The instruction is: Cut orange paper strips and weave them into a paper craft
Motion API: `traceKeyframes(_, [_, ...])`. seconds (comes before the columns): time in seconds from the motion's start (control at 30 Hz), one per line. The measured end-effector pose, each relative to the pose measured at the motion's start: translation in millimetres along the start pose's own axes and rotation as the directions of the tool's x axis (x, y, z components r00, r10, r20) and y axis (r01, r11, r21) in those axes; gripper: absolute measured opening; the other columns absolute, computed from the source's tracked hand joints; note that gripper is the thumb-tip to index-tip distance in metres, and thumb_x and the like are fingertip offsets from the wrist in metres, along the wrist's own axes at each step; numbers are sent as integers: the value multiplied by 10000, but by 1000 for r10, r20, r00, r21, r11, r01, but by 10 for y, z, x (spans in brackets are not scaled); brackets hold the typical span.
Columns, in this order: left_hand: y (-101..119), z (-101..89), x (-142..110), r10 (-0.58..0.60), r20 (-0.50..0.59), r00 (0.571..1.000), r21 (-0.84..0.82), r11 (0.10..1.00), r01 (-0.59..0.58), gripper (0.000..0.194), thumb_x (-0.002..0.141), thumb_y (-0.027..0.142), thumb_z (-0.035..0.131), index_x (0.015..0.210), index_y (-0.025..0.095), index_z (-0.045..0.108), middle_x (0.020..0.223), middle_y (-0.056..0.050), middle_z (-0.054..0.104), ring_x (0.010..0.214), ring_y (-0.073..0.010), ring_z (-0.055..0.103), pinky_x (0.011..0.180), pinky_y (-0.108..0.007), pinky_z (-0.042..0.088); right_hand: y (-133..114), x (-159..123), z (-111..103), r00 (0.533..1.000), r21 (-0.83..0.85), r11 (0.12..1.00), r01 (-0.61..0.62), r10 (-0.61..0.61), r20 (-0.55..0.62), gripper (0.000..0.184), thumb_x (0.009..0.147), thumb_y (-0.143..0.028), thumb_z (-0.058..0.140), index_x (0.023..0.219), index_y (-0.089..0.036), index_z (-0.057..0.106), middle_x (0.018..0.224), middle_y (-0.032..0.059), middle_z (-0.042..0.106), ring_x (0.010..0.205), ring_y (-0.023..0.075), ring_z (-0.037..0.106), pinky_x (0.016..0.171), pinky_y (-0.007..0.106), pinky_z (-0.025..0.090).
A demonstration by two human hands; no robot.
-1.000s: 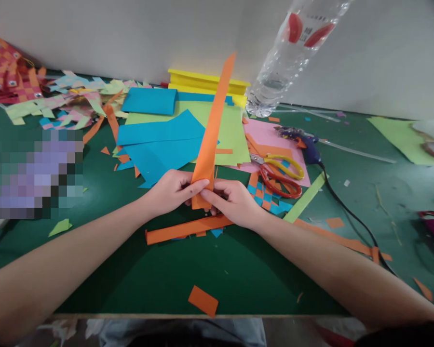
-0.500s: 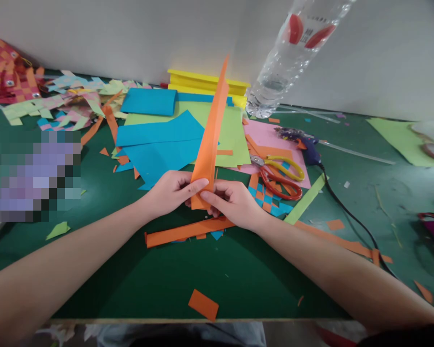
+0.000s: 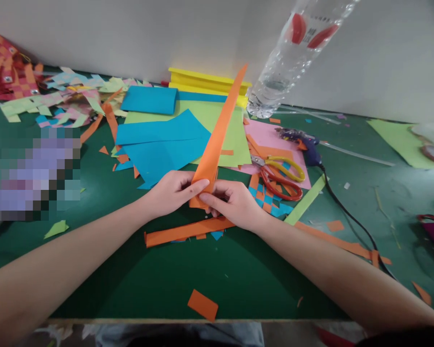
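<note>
Between my hands is a long orange paper strip [image 3: 222, 132], folded lengthwise, its far end pointing up and to the right. My left hand [image 3: 175, 192] pinches the near end from the left, thumb on top. From the right, my right hand [image 3: 235, 200] grips the same end, its thumb close to the left thumb. The fingers beneath the paper are partly hidden. Just below the hands, another orange strip [image 3: 188, 231] lies on the green table. Blue paper sheets [image 3: 162, 149] lie beyond my left hand, and a blue-and-orange woven paper piece [image 3: 269, 196] is beside my right hand.
Scissors [image 3: 280, 176] with red and yellow handles lie right of centre, near a corded glue gun [image 3: 309, 147]. A clear water bottle [image 3: 285, 67] stands behind. Woven paper pieces [image 3: 65, 94] pile up at back left. An orange scrap [image 3: 203, 304] lies near the table's front edge.
The far end of the orange strip has swung to the right and slightly down, so it leans more. Both hands keep their hold in nearly the same place.
</note>
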State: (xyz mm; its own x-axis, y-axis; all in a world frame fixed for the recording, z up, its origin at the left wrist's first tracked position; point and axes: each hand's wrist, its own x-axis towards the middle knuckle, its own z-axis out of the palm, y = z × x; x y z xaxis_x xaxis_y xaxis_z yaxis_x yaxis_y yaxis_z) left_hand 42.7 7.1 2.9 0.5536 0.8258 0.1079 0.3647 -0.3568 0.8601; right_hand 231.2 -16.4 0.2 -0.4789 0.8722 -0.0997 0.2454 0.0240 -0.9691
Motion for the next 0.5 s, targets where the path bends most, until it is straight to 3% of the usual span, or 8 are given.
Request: traceKeyframes(0.5, [-13,3,1,-6,15,1000,-2,1000,6,426,954,469,465,756,141,651,624,0,607,517,-99,472,466,-197,326,16,-6,-1,1000,-22,1000,11,-11,-8,237,862,-392,633,748,-191,580,574,-32,596,511,106,571,520,259,465])
